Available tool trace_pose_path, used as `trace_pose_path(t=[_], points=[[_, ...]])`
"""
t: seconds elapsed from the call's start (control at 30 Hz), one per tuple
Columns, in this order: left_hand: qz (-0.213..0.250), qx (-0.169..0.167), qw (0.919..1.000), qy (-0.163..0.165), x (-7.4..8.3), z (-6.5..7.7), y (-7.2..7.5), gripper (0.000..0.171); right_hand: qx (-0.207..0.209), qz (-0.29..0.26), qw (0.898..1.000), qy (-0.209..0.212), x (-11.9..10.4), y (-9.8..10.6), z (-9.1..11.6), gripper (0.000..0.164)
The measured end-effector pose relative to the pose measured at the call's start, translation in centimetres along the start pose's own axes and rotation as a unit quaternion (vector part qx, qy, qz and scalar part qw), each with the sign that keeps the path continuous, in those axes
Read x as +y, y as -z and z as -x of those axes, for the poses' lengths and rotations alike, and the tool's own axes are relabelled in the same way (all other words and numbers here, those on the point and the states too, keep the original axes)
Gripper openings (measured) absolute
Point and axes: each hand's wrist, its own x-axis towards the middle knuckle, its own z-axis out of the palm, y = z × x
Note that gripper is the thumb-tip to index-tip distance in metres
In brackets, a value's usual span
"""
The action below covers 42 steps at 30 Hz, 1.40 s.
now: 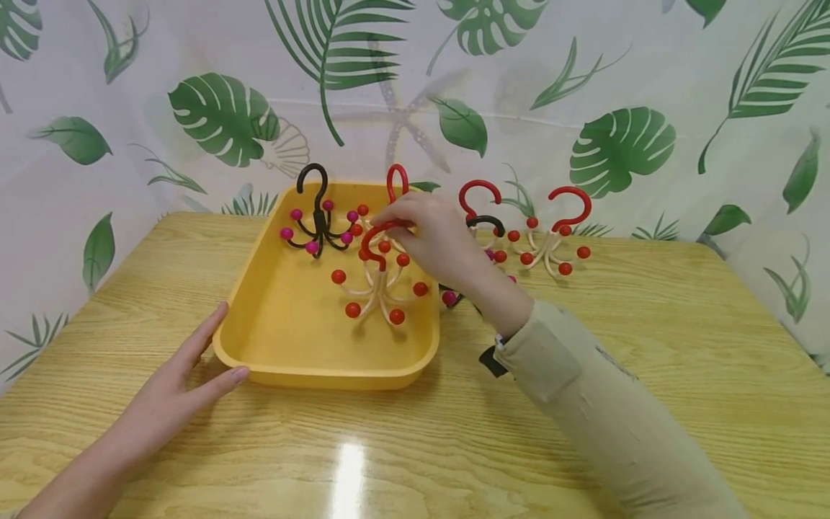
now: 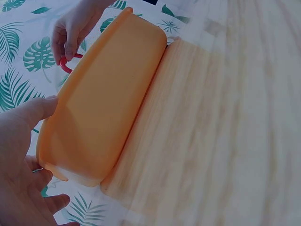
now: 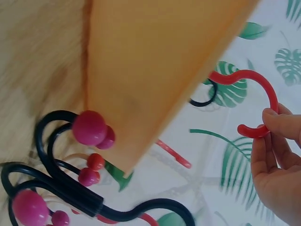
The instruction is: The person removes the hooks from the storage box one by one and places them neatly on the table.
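My right hand pinches the red hook of a multi-armed hanger, whose pale arms end in red balls. The hanger is upright over the right part of a yellow tray; whether it touches the floor of the tray I cannot tell. In the right wrist view, thumb and fingertips hold the tip of the red hook. My left hand touches the tray's near left corner, thumb at the front and fingers along the left side. Inside the tray stand a black hanger with pink balls and another red-hooked hanger, partly hidden.
Right of the tray, more hangers stand on the wooden table: a red-hooked one, another red hook and a black hook, partly behind my right arm. A leaf-patterned cloth hangs behind the table.
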Motion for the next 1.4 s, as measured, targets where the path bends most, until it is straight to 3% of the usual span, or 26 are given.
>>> trace_pose_path(t=[0.23, 0.57, 1.03, 1.2, 1.4], points=[[0.006, -0.002, 1.0000, 0.000, -0.1, 0.0, 0.0, 0.081, 0.055, -0.025, 0.997, 0.052, -1.3, 1.9, 1.0, 0.016], [-0.002, 0.001, 1.0000, -0.005, 0.0, -0.1, 0.0, 0.082, 0.090, -0.040, 0.992, 0.074, -2.5, 4.6, 2.6, 0.019], [0.001, -0.001, 1.0000, 0.000, 0.0, 0.0, 0.0, 0.082, 0.163, -0.026, 0.978, 0.127, -1.8, 8.4, 5.2, 0.020], [0.001, 0.000, 1.0000, -0.003, 0.1, 0.0, 0.1, 0.082, 0.190, 0.000, 0.975, 0.116, -1.3, 9.5, 5.9, 0.018], [0.007, -0.001, 1.0000, -0.003, 0.0, 0.0, 0.0, 0.082, 0.207, 0.024, 0.975, 0.075, -0.4, 10.7, 6.8, 0.020]])
